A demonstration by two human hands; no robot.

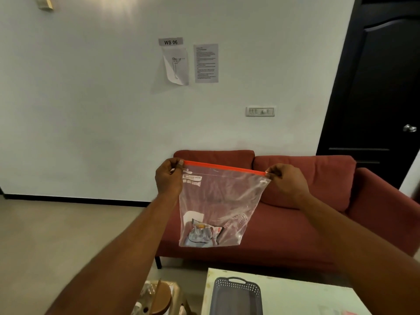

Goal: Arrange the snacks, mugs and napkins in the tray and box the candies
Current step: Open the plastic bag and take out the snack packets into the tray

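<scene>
At the near edge, on a pale table (295, 296), a grey perforated tray (236, 298) with a handle at its far end. Just left of the table, a round wooden lid (160, 298) among pale items too blurred to name. Above and beyond these, held up in the air between both arms, a clear zip bag (222, 196) with an orange seal strip (223, 166) along its top. On the left end of the strip, the left hand (169, 177) closed in a pinch. On the right end, the right hand (288, 180) pinching in the same way. Strip stretched straight between the two hands, bag hanging down from it. At the bottom of the bag, toward its left, a crumpled snack packet (202, 235), grey and white with some orange. Behind the bag, a red sofa (306, 223) against a white wall (91, 110). On the wall, a label (170, 41) reading WS 06, a sheet with a line drawing (176, 67), a sheet of text (206, 63), and a switch plate (260, 111) further right. At far right, a dark door (375, 87).
</scene>
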